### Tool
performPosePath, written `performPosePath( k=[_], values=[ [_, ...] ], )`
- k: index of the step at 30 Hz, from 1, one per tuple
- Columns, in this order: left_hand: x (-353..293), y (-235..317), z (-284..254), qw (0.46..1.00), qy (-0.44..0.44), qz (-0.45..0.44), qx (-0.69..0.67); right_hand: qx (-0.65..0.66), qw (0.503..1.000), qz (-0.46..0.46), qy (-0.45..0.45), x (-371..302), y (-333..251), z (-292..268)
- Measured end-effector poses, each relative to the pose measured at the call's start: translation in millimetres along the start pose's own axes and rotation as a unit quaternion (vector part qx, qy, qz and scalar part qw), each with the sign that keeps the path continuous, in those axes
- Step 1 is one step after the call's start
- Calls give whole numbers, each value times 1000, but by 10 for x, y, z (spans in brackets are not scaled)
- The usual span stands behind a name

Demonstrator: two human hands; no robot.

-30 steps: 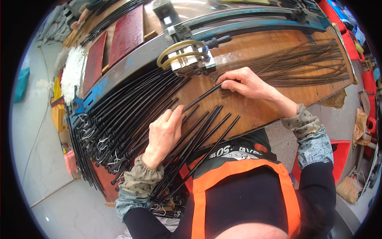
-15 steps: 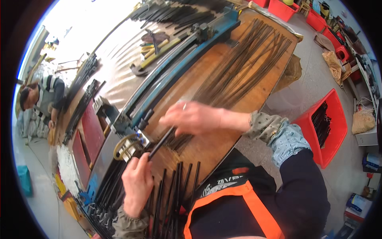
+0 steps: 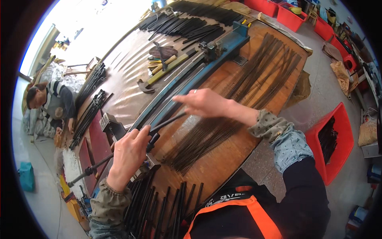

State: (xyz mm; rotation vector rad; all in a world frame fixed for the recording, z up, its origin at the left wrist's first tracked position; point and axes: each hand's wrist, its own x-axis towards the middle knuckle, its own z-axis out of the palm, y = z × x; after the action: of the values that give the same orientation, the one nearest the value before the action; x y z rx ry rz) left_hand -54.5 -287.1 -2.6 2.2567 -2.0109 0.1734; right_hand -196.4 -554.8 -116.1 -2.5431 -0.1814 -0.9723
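My left hand (image 3: 129, 154) is closed around a slim dark rod (image 3: 169, 121), beside the black-knobbed handle (image 3: 152, 142) of a bench fixture. Up and to the right, the rod's far end meets the curled lower fingers of my right hand (image 3: 205, 103), whose index finger points out toward the blue metal rail (image 3: 175, 104). Beyond my left wrist a dark rod with a collar (image 3: 90, 171) sticks out to the lower left; whether it is the same piece is hidden. Under my right hand, long thin coil springs (image 3: 207, 137) lie on a wooden board (image 3: 191, 165).
Several black tubes (image 3: 175, 207) stand by my lap. A hammer (image 3: 169, 71) and bundles of black strips (image 3: 179, 30) lie across the bench. At right stands a red bin (image 3: 336, 153) of dark parts. Another person (image 3: 53, 101) works at far left.
My left hand has moved left and slightly up, and my right hand up and to the right. The rod now lies flatter, and the collared rod has come into sight at lower left.
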Motion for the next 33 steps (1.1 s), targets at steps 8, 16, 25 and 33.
performPosePath(
  k=[8, 16, 25, 33],
  values=[
    [-219, -4, -104, 999, 18, -47, 16, -54, 993, 105, 1, -9, -314, 147],
    [-694, -1, -251, 996, 56, -58, 48, 152, 986, -12, 62, 48, -728, 253],
    [-995, 85, -222, 990, 105, -93, 18, 114, 971, -103, 183, 371, -1076, 587],
    [-1781, -613, -750, 948, 242, -191, 84, -8, 997, 49, 54, 231, -397, 548]
  ],
)
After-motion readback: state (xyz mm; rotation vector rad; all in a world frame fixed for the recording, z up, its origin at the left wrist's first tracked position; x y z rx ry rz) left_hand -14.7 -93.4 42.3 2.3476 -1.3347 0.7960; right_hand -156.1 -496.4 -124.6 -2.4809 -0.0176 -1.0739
